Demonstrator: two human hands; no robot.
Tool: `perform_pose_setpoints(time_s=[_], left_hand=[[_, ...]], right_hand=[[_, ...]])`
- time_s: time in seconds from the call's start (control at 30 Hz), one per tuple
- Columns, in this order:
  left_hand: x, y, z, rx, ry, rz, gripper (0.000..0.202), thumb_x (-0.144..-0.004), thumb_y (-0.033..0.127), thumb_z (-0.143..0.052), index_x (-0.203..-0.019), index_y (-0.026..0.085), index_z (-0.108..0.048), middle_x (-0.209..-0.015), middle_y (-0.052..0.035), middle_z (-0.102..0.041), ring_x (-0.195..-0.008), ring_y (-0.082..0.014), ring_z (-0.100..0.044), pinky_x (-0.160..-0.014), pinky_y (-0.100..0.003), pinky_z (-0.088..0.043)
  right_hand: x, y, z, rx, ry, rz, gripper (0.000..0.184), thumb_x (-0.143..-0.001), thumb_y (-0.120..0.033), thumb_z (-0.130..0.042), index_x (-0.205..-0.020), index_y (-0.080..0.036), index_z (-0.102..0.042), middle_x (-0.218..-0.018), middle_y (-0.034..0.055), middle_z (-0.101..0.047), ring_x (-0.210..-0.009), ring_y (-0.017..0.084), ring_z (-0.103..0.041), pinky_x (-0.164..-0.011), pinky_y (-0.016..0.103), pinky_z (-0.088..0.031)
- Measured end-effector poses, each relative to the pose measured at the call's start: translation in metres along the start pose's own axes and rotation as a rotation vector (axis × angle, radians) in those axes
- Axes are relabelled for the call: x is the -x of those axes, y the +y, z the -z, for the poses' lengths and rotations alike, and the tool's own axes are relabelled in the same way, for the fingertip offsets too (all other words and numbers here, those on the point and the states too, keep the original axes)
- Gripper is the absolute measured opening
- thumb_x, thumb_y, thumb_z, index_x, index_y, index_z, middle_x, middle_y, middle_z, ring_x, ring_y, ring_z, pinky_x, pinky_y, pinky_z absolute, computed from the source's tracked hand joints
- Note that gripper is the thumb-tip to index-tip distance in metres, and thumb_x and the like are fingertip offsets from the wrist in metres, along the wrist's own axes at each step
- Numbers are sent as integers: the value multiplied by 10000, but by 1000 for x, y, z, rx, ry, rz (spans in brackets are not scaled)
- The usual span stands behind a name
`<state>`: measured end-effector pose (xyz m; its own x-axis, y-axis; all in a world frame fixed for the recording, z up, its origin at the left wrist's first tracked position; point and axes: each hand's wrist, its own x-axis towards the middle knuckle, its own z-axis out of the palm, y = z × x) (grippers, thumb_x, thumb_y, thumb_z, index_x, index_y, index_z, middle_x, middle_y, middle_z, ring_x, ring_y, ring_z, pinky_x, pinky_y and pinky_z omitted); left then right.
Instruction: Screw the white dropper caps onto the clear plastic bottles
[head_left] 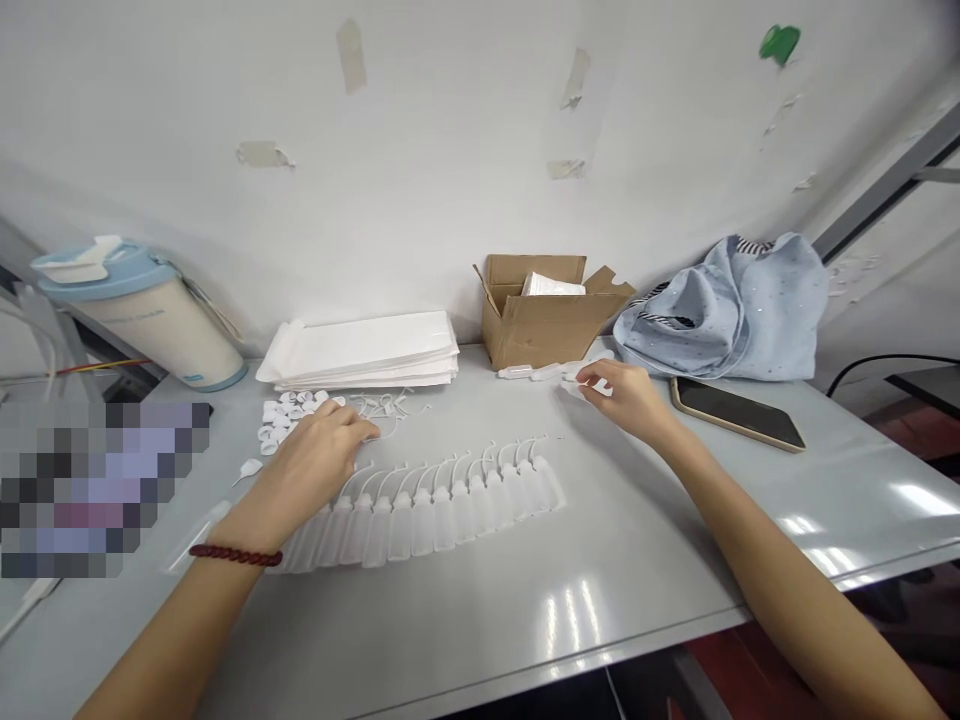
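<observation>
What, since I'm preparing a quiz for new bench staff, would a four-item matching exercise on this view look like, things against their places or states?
Things
1. Left hand
2. Right hand
3. Translucent bottles
4. Phone

Places and states
A. Lying flat on the table, in front of the blue cloth bag
B. Fingers at the loose clear plastic pieces by the cardboard box
C. Lying side by side in a slightly curved row
D. Near the loose white caps

Pairs: 1-D, 2-B, 3-C, 4-A
</observation>
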<state>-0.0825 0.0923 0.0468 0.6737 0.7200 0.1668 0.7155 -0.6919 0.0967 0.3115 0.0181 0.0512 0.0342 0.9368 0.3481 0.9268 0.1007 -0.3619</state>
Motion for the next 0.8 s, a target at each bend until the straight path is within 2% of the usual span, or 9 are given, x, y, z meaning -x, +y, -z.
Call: perform_pose_setpoints(time_s=[0.17, 0.3, 0.4, 0.6, 0.67, 0.8], left_hand=[[0, 1, 0, -55, -15, -2, 368, -847, 170, -345, -870, 179, -712, -841, -128, -671, -882, -340, -554, -736, -466, -454], [-1, 5, 5, -23, 33, 26, 352, -893, 229, -344, -882, 173, -691, -862, -110, -681, -888, -311, -564, -754, -439, -460], [-1, 11, 7, 56, 125, 45, 282, -899, 268, -403, -906, 184, -672, -888, -83, -680, -884, -277, -573, -754, -404, -469], [-1, 39, 9, 237, 459, -48, 157, -885, 257, -517, -869, 189, -658, -923, -49, -645, -901, -208, -586, -747, -326, -494], [-1, 51, 9, 297, 501, -107, 127, -886, 218, -531, -860, 173, -647, -920, -47, -651, -880, -186, -597, -753, -311, -497], [1, 73, 9, 397, 499, -175, 91, -878, 151, -550, -853, 150, -637, -866, -44, -661, -836, -166, -602, -756, -303, -492]], right_hand=[[0, 4, -4, 1, -48, -31, 121, -742, -214, -538, -808, -174, -631, -843, 97, -685, -761, 238, -629, -665, 350, -476], [0, 3, -8, 4, -54, -31, 154, -753, -230, -543, -855, -166, -639, -906, 110, -675, -791, 246, -628, -667, 354, -480], [1, 2, -12, 18, -41, -30, 181, -763, -232, -554, -903, -158, -641, -960, 122, -670, -823, 250, -629, -691, 356, -486], [0, 5, -20, 77, -23, -58, 215, -744, -176, -577, -951, -153, -632, -980, 122, -680, -827, 252, -643, -746, 366, -490], [0, 8, -21, 78, -24, -75, 229, -738, -158, -574, -960, -147, -629, -951, 122, -690, -796, 249, -649, -725, 360, -495], [0, 6, -21, 64, -21, -93, 232, -722, -148, -589, -951, -135, -625, -873, 117, -702, -763, 249, -660, -706, 359, -503]])
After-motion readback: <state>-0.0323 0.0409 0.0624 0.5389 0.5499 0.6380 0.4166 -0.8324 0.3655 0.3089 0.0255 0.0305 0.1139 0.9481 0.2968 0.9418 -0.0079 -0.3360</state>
